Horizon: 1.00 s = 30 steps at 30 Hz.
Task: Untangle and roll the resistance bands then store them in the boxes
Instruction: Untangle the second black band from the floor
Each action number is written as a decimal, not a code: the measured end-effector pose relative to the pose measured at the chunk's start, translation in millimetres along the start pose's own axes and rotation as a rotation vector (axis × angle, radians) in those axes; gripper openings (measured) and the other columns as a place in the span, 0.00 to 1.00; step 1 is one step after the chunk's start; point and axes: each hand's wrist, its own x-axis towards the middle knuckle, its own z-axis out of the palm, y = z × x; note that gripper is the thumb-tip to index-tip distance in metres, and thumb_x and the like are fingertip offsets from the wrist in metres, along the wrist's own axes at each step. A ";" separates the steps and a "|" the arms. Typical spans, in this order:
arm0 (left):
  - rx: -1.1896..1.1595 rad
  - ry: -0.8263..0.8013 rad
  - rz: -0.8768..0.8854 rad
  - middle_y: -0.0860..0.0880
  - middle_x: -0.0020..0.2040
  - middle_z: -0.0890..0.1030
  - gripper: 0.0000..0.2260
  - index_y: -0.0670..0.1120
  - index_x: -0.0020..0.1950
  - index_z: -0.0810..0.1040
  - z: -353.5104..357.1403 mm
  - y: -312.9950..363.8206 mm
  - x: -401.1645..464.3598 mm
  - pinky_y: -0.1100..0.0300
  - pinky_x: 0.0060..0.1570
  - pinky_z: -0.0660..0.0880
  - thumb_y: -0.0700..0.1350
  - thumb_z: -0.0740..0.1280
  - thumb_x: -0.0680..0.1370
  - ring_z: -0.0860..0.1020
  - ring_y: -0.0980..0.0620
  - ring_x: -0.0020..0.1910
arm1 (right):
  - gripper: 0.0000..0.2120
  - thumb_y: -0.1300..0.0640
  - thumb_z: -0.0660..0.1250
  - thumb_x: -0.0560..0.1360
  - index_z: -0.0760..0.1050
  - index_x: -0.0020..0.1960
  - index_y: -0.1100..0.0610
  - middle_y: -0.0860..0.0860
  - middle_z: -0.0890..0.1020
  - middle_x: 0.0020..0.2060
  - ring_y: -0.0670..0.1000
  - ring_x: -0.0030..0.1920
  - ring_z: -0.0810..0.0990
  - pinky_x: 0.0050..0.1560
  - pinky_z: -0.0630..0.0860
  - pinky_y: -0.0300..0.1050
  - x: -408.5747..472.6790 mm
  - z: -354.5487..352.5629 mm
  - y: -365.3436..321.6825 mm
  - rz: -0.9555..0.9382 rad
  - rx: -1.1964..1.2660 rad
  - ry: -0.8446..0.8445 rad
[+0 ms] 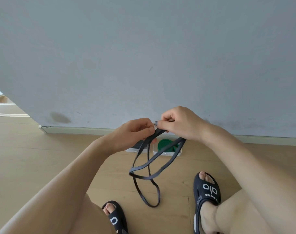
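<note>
Both hands are raised in front of a grey wall (144,56), working one dark grey resistance band (144,166). The left hand (135,132) has its fingers curled around the band's upper end, and the right hand (179,124) pinches the same end just beside it, thumb and fingers closed on the folded strip. From that shared grip the band hangs down in several crossing loops, the lowest loop reaching toward the wooden floor (34,157) between two dark slide sandals, the left sandal (115,218) and the right sandal (207,191). Behind the hanging loops, against the skirting at the foot of the wall, stand two clear boxes side by side. The right box (176,153) holds a rolled green band (164,144), partly crossed by the grey strands. The left box (132,150) is mostly hidden by the left hand and wrist; something dark lies in it, but what it is cannot be told.
</note>
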 end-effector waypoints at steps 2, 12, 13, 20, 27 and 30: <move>-0.012 0.034 0.037 0.46 0.43 0.86 0.08 0.45 0.51 0.76 0.2 -0.3 0.9 0.35 0.63 0.75 0.47 0.63 0.85 0.83 0.37 0.50 | 0.22 0.50 0.69 0.81 0.70 0.30 0.56 0.45 0.65 0.24 0.46 0.26 0.62 0.33 0.61 0.43 -0.4 -2.7 0.1 0.000 0.026 0.008; -0.014 -0.054 -0.037 0.48 0.45 0.83 0.16 0.44 0.50 0.83 1.2 3.7 -2.2 0.54 0.61 0.75 0.48 0.58 0.87 0.80 0.41 0.53 | 0.22 0.47 0.69 0.81 0.72 0.31 0.56 0.43 0.64 0.21 0.44 0.22 0.61 0.29 0.60 0.37 -6.4 -22.7 2.5 0.109 0.203 0.007; -0.005 -0.058 -0.029 0.49 0.44 0.83 0.17 0.44 0.49 0.82 1.3 3.7 -1.8 0.53 0.61 0.74 0.49 0.57 0.87 0.80 0.41 0.53 | 0.21 0.47 0.69 0.81 0.74 0.33 0.56 0.43 0.63 0.21 0.44 0.22 0.60 0.28 0.59 0.38 -7.4 -24.5 3.3 0.126 0.217 0.007; 0.008 -0.012 0.038 0.50 0.36 0.79 0.17 0.41 0.46 0.79 -4.4 -3.2 1.4 0.52 0.49 0.73 0.48 0.58 0.88 0.76 0.52 0.38 | 0.20 0.48 0.69 0.81 0.76 0.35 0.57 0.41 0.63 0.19 0.43 0.19 0.63 0.30 0.60 0.37 -9.6 -36.1 12.4 0.197 0.217 0.065; 0.138 -0.036 -0.001 0.51 0.36 0.80 0.18 0.46 0.44 0.80 -12.9 -9.1 0.9 0.51 0.55 0.73 0.48 0.55 0.88 0.78 0.53 0.42 | 0.19 0.48 0.70 0.81 0.78 0.36 0.58 0.42 0.64 0.19 0.43 0.19 0.63 0.25 0.61 0.31 -8.2 -44.8 21.8 0.191 0.129 0.079; 0.137 -0.020 -0.027 0.52 0.36 0.80 0.18 0.47 0.45 0.83 -17.4 -8.5 0.0 0.58 0.53 0.73 0.46 0.56 0.88 0.78 0.54 0.41 | 0.19 0.48 0.70 0.81 0.77 0.34 0.57 0.42 0.65 0.19 0.43 0.19 0.63 0.26 0.61 0.33 -8.0 -46.7 27.9 0.214 0.147 0.082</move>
